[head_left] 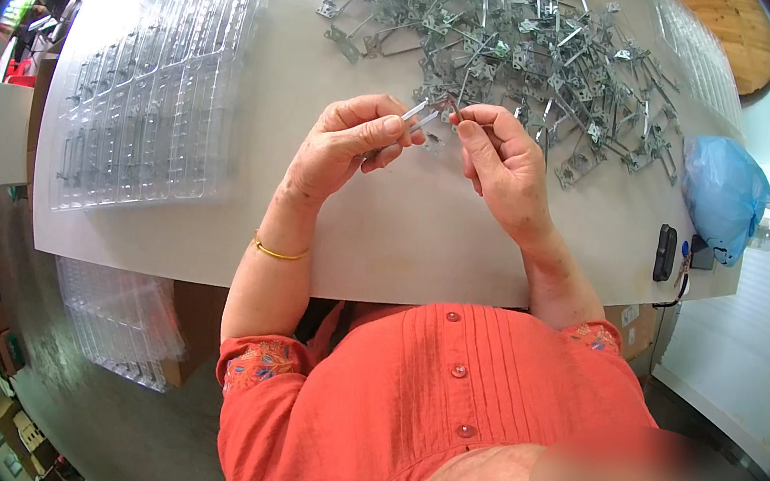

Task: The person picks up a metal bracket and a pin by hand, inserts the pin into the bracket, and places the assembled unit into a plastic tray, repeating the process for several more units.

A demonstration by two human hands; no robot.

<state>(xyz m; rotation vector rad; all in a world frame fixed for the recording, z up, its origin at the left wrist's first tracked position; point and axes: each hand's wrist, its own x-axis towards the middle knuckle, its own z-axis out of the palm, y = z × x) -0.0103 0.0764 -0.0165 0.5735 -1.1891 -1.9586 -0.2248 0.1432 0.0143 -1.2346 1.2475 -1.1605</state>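
Observation:
Above the near middle of the table, my left hand [355, 139] is closed in a pinch round a thin silvery metal bracket [415, 110]. My right hand [508, 164] pinches the far end of a metal piece close beside it; whether this is the same bracket or a second one I cannot tell. Just beyond my fingers spreads a large tangled heap of metal brackets [560, 65], with flat plates and thin bars. A clear plastic tray [162, 83] with rows of compartments lies to the left, and small metal parts show in some of its rows.
At the right edge of the white table [381, 269] sit a blue plastic bag [725, 196], a small black case [665, 253] and keys [685, 263]. More clear trays [701, 53] lie at the far right. Another stack of trays [121, 319] stands below the table's left front edge. A round wooden stool [732, 33] is beyond.

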